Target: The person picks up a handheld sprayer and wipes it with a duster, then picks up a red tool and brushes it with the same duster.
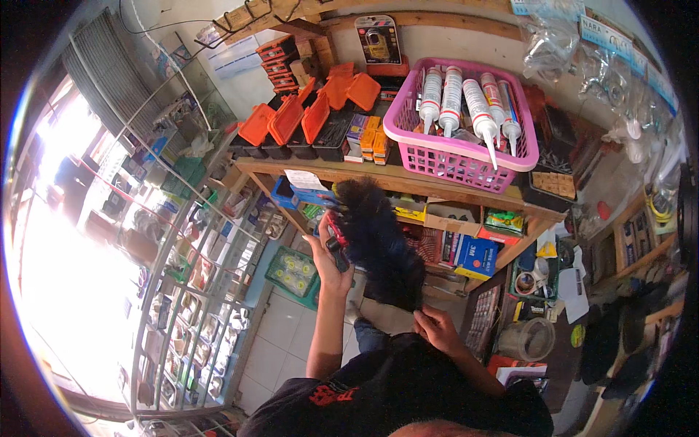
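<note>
A dark feather duster (pixel 382 246) slants across the space before me, its fluffy head just short of the wooden shelf's front edge. My right hand (pixel 438 329) is closed around its lower end, near my body. In my left hand (pixel 334 267) is a red and black object (pixel 337 243), partly covered by my fingers and the feathers. Its exact kind cannot be made out. The duster's feathers overlap this object in the view; whether they touch it is unclear.
On the wooden shelf (pixel 327 168), a pink plastic basket (pixel 458 176) holds several sealant tubes. Black boxes with raised orange lids (pixel 286 120) stand left of it. A glass display case (pixel 185 295) runs along the left. A green basket (pixel 292 276) sits low between shelf and case.
</note>
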`<state>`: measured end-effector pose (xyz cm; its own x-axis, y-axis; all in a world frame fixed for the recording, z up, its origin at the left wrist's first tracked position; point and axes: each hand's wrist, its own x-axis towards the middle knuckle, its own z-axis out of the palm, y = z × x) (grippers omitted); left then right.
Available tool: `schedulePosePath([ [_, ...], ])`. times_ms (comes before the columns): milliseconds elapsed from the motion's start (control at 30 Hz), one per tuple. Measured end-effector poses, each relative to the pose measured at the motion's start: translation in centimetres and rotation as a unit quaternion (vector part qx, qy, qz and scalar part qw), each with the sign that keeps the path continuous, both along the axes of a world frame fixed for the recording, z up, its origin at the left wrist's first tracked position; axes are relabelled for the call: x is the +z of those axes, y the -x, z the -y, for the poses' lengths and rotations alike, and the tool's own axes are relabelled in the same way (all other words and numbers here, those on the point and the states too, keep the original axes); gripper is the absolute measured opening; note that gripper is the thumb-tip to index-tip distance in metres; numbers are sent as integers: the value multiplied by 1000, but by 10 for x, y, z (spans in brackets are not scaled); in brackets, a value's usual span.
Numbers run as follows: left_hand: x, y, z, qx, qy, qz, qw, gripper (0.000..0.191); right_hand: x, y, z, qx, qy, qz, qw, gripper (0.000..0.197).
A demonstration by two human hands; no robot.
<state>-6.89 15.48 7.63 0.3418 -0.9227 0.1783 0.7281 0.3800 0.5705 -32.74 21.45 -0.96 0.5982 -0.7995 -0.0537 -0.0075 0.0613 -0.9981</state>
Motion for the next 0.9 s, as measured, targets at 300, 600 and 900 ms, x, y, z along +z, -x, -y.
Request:
schedulePosePath([
  [300,-22,-15,-8,0,-28,-7,1000,56,14,7,0,11,-96,11,995,31],
  [600,10,0,-15,59,-106,77,990,52,22,10,-3,59,-55,-32,996,28],
  [900,-12,-15,-24,10,18,-7,1000,62,31,12,3,87,-5,-11,996,28],
])
